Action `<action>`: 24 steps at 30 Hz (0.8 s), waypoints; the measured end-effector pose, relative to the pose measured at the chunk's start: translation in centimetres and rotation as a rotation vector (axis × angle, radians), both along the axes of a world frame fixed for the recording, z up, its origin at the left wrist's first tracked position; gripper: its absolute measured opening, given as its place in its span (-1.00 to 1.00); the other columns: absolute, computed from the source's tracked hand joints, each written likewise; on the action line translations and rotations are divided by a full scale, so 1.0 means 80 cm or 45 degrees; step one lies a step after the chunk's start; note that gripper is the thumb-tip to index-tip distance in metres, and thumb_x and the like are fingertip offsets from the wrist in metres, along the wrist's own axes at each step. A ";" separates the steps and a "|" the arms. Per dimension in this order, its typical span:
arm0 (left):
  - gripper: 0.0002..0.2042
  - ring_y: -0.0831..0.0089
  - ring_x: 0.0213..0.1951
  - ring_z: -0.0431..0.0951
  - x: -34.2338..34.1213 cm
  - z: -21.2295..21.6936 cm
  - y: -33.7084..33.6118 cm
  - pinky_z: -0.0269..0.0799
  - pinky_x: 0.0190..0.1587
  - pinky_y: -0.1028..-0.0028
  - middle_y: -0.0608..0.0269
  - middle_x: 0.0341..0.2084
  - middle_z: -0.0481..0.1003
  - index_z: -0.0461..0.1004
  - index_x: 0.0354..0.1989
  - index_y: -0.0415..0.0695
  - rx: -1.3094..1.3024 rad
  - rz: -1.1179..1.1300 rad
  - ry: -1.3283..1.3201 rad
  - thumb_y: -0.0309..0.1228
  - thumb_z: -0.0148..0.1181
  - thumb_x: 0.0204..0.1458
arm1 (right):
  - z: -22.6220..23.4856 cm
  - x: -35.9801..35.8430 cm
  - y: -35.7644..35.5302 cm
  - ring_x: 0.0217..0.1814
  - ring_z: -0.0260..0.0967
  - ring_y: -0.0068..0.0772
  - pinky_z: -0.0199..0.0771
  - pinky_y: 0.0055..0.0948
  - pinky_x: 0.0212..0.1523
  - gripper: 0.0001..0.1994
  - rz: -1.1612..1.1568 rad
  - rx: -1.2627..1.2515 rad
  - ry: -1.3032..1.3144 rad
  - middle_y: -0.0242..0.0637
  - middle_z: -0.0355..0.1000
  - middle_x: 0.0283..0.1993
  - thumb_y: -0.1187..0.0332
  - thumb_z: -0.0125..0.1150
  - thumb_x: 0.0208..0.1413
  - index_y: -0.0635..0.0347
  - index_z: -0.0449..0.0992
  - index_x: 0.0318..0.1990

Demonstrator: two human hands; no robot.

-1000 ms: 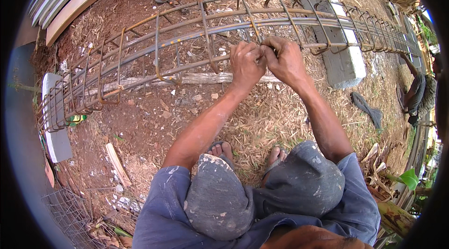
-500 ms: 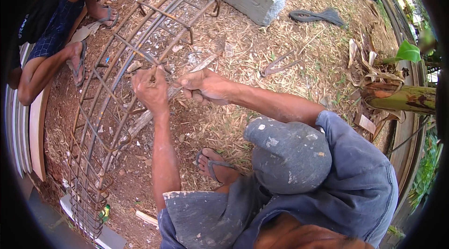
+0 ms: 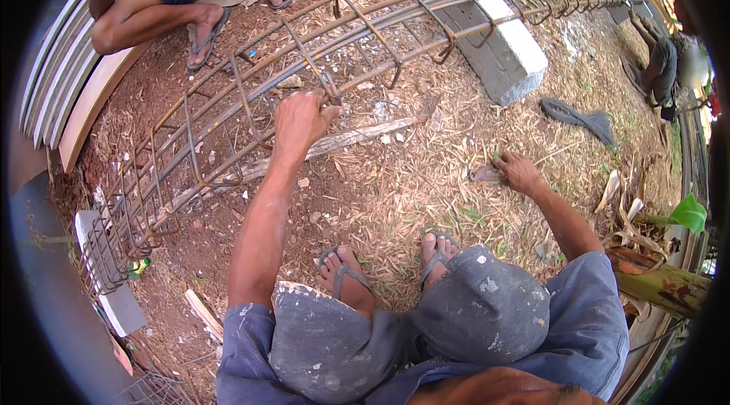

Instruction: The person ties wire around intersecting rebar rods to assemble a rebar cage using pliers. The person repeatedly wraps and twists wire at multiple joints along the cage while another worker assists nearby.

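Note:
A long rusty steel rebar cage [image 3: 365, 21] with square stirrups curves across the view from lower left to upper right. My left hand [image 3: 300, 123] is closed at its near edge, fingers around the joint of a bar and a stirrup; whether tie wire is in the fingers is hidden. Farther right, my right hand [image 3: 520, 172] reaches down to the straw-covered ground, its fingers closed on dark metal pincers [image 3: 484, 174]. The hand covers part of the tool. Both my feet in flip-flops stand between my arms and the cage.
A concrete block [image 3: 513, 63] supports the cage on the far side; another pale block [image 3: 122, 314] lies under its left end. A dark flattened rubber strip [image 3: 578, 120] lies right. One person [image 3: 175, 2] sits at upper left, another [image 3: 661, 63] at far right. A banana stem [image 3: 661, 287] stands right.
My right hand has left the spot beside my left hand and moved right, down to the pincers on the ground. My left hand stays at the cage. The view has turned rightward.

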State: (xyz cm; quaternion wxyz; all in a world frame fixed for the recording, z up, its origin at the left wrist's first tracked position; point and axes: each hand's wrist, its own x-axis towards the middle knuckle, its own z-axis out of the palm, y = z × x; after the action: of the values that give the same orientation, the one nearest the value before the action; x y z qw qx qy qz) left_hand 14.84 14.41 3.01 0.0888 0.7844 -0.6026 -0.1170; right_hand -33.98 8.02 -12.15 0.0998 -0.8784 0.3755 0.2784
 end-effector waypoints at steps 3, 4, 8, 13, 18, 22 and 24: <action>-0.54 0.13 -0.36 0.63 0.004 -0.007 0.001 0.52 -0.24 0.15 -0.02 -0.53 0.58 0.62 -0.20 -0.11 0.028 -0.022 0.033 0.03 0.37 -0.10 | 0.021 0.029 -0.014 -0.06 0.48 -0.17 0.58 -0.29 -0.21 -0.39 0.174 0.083 0.306 -0.07 0.29 0.15 0.20 0.25 0.12 0.01 0.19 0.31; -0.53 0.15 -0.36 0.63 -0.002 -0.010 -0.007 0.52 -0.24 0.14 -0.02 -0.53 0.59 0.62 -0.20 -0.11 0.012 -0.052 0.054 0.04 0.37 -0.10 | 0.017 0.020 -0.020 -0.15 0.50 -0.20 0.60 -0.36 -0.34 -0.41 0.244 0.049 0.406 -0.05 0.30 0.13 0.22 0.20 0.16 0.07 0.18 0.32; -0.45 0.15 -0.30 0.64 0.011 -0.025 -0.006 0.56 -0.16 0.14 -0.03 -0.44 0.60 0.62 -0.13 -0.10 0.025 -0.063 0.139 0.12 0.34 -0.14 | 0.059 0.048 -0.016 -0.32 0.44 -0.33 0.45 -0.31 -0.52 -0.48 0.333 0.191 0.462 0.00 0.37 0.07 0.19 0.05 0.10 0.19 0.26 0.21; -0.52 0.24 -0.36 0.62 0.000 -0.036 0.001 0.55 -0.27 0.18 0.15 -0.28 0.62 0.64 -0.16 -0.03 -0.150 -0.015 0.123 0.08 0.35 -0.13 | 0.098 0.036 -0.018 -0.26 0.44 -0.24 0.45 -0.21 -0.24 -0.62 -0.510 0.483 -0.072 -0.17 0.47 -0.30 0.22 0.03 0.07 0.19 0.40 0.02; -0.44 0.32 -0.47 0.61 0.002 -0.042 0.006 0.55 -0.42 0.27 0.19 -0.20 0.61 0.62 -0.08 -0.01 -0.116 -0.055 -0.004 0.18 0.27 -0.10 | 0.203 0.128 -0.004 -0.34 0.31 -0.43 0.37 -0.31 -0.24 -0.54 -0.765 0.892 -0.599 -0.35 0.32 -0.42 0.34 0.21 0.02 0.34 0.39 0.09; -0.43 0.36 -0.47 0.61 -0.002 -0.042 0.008 0.51 -0.51 0.32 0.25 -0.16 0.60 0.62 -0.07 0.02 -0.108 -0.018 0.014 0.22 0.18 -0.05 | 0.288 0.240 -0.004 -0.35 0.34 -0.36 0.40 -0.27 -0.18 -0.41 -0.489 0.675 -0.368 -0.30 0.35 -0.43 0.35 0.09 0.12 0.29 0.21 0.33; -0.45 0.38 -0.47 0.60 -0.005 -0.046 0.007 0.48 -0.56 0.36 0.28 -0.16 0.59 0.62 -0.08 0.04 -0.168 -0.024 0.039 0.21 0.18 -0.04 | 0.307 0.277 -0.018 -0.49 0.27 -0.43 0.35 -0.32 -0.36 -0.43 -0.280 0.471 -0.318 -0.41 0.32 -0.51 0.36 0.06 0.23 0.08 0.13 0.40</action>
State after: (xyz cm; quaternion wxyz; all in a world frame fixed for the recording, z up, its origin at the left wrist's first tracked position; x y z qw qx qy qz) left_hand 14.42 14.94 -0.69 0.1483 0.7693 -0.6149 -0.0899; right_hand -11.84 6.60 12.38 0.3342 -0.8266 0.3962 0.2192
